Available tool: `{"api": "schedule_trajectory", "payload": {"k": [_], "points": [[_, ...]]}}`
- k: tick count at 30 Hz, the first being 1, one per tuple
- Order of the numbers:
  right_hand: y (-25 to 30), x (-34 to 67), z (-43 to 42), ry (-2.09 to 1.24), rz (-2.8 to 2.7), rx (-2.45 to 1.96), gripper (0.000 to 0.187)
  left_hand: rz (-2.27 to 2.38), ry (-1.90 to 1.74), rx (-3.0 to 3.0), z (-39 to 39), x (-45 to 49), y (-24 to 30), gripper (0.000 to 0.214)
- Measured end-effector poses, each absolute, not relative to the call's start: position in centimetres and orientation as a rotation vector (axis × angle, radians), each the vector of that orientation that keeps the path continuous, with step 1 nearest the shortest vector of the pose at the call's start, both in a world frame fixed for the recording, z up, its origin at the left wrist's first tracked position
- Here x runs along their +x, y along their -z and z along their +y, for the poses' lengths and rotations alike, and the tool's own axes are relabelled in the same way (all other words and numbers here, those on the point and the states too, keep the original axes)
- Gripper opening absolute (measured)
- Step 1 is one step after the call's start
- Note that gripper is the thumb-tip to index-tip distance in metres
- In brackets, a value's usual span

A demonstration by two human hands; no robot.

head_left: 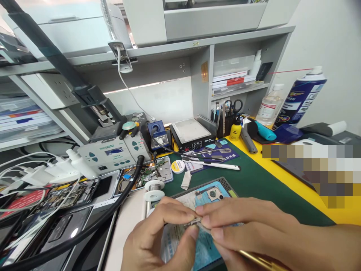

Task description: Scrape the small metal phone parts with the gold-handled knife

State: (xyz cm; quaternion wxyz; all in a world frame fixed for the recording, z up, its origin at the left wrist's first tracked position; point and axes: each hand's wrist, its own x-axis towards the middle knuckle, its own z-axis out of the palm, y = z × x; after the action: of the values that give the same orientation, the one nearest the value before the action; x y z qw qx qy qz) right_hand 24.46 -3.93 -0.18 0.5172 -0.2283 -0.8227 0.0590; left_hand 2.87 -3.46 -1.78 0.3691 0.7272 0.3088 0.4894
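A small grey metallic part (193,222) is pinched between the thumb and fingers of my left hand (158,235). My right hand (254,226) is closed round a slim gold-coloured tool (258,259), whose shaft runs under the fingers. Its fingertips meet the left fingers at the small part, and a thin pale edge shows between them; whether that edge belongs to the tool I cannot tell. Below both hands lies a blue and white printed sheet or pad (204,246) with a dark perforated border. A phone-like part with a round camera area (213,193) lies just beyond the fingers.
A solder spool (154,190) stands left of the hands. Behind are a tray of circuit boards (149,172), a hot-air station (111,153), a heating plate (191,131) and a white pen-like tool (217,165). A black hose (124,199) crosses the left side. A spray can (300,98) stands right.
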Motion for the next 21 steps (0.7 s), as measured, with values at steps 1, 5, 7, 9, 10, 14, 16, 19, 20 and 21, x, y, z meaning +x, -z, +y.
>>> {"api": "schedule_trajectory", "payload": {"k": [1,5,7,9,10,14,16,19,20,21], "points": [[0.2,24.5,-3.9,-0.146,-2.040,-0.546,0.042,0.789,-1.255,1.869,-3.5,2.8,1.8,0.027],[0.1,24.7,-3.6,-0.094,-1.924,-0.451,0.028,0.802,-1.235,1.868,-3.4,2.8,1.9,0.030],[-0.4,25.0,-3.5,-0.090,-1.963,-0.420,0.027,0.812,-1.229,1.871,-3.4,2.8,2.0,0.029],[-1.1,25.3,-3.5,-0.180,-2.188,-0.453,0.029,0.808,-1.227,1.876,-3.5,2.8,2.0,0.029],[-1.4,25.4,-3.5,-0.174,-2.185,-0.445,0.025,0.808,-1.225,1.873,-3.5,2.9,2.0,0.029],[-1.9,25.3,-3.6,-0.130,-2.106,-0.450,0.024,0.817,-1.228,1.864,-3.5,2.8,1.9,0.027],[-1.5,25.1,-3.8,-0.133,-2.100,-0.479,0.030,0.823,-1.233,1.861,-3.5,2.8,1.9,0.026],[-0.4,24.7,-4.1,-0.133,-2.031,-0.510,0.038,0.823,-1.245,1.855,-3.5,2.8,1.9,0.025],[-0.2,24.5,-4.2,-0.127,-1.961,-0.535,0.039,0.822,-1.249,1.853,-3.5,2.9,1.8,0.025],[0.1,24.4,-4.3,-0.139,-1.947,-0.559,0.041,0.825,-1.251,1.848,-3.5,2.9,1.8,0.024]]}}
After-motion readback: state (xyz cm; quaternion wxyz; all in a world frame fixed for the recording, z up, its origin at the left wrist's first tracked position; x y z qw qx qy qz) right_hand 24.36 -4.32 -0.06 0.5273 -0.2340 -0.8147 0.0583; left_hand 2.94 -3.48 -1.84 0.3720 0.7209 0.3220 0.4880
